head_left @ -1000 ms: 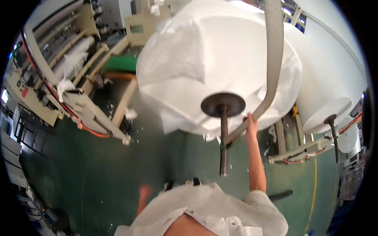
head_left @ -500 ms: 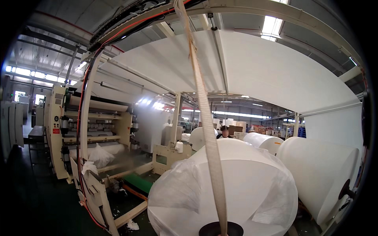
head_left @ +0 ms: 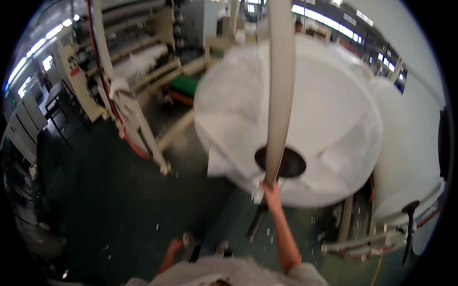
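A huge white roll wrapped in clear film lies on its side in front of me. A dark metal shaft sticks out of its black core. A beige lifting strap hangs from above down to the shaft. My right hand reaches up and grips the strap's lower end where it meets the shaft. My left hand hangs low by my body, touching nothing I can make out; it is too blurred to tell its fingers.
A second white roll lies at the right on a stand with its own dark shaft. A cream machine frame with a red cable stands at the left. A green platform lies behind. The dark green floor carries paper scraps.
The view swung up to the ceiling and back down to the roll's end. My right hand stays at the strap by the shaft; my left hand has dropped lower.
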Demonstrator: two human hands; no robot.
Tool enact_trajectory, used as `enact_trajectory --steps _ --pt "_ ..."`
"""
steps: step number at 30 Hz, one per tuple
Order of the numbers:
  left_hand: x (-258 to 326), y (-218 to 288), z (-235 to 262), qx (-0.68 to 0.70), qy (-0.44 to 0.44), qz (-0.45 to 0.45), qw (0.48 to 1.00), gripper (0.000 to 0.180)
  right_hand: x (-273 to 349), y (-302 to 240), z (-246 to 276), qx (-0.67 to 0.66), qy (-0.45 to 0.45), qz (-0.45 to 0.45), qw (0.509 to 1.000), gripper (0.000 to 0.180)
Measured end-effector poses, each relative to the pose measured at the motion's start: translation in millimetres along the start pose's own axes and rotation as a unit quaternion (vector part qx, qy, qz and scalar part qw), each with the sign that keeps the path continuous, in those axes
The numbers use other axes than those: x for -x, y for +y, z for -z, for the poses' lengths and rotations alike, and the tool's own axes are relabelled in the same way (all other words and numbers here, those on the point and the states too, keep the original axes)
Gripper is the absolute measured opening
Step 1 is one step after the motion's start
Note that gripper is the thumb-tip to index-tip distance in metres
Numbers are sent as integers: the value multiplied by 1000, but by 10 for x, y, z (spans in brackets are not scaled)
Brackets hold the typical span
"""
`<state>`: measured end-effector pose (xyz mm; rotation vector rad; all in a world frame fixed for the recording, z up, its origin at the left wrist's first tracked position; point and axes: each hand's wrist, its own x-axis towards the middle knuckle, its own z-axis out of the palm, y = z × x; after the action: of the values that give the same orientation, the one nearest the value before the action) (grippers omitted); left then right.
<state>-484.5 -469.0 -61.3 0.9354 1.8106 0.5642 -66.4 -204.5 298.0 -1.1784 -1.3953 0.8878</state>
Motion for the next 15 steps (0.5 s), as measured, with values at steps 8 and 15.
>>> enact_trajectory --steps 8,15 --pt "991 -700 260 223 61 202 952 37 -29 -50 4 17 -11 -39 999 22" --pt "1211 -867 545 256 38 226 939 41 -104 -91 -32 60 -37 -76 995 27"
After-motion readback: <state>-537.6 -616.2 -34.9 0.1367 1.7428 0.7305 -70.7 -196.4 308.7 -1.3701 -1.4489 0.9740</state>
